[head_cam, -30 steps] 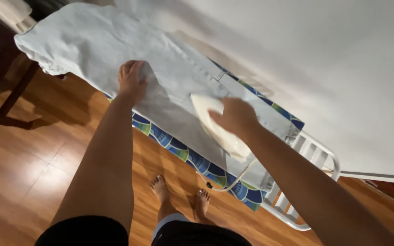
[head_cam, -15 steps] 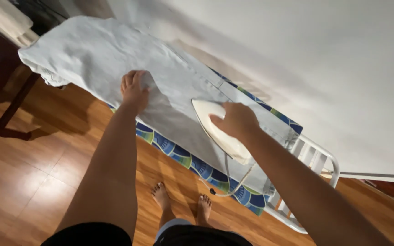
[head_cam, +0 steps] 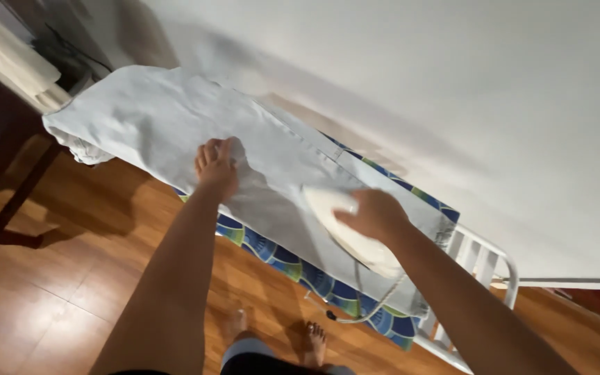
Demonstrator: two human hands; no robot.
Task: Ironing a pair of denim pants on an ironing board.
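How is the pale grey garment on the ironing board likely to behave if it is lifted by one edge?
The pale grey garment probably hangs floppy: its far end droops off the ironing board. It likely slides easily, since the left hand pins it.

Right hand (head_cam: 376, 214) grips the iron (head_cam: 347, 229) on pale, perhaps denim, cloth (head_cam: 175, 118); left hand (head_cam: 218, 167) presses it flat.

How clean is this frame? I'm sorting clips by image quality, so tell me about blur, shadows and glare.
Head view: tilted and slightly soft; the right hand on the white iron looks motion-smeared, the left hand on the pale garment a little sharper. Arm shadows fall across the cloth and white wall. A dull sheen lies on the wooden floor; the top-left corner is dark.
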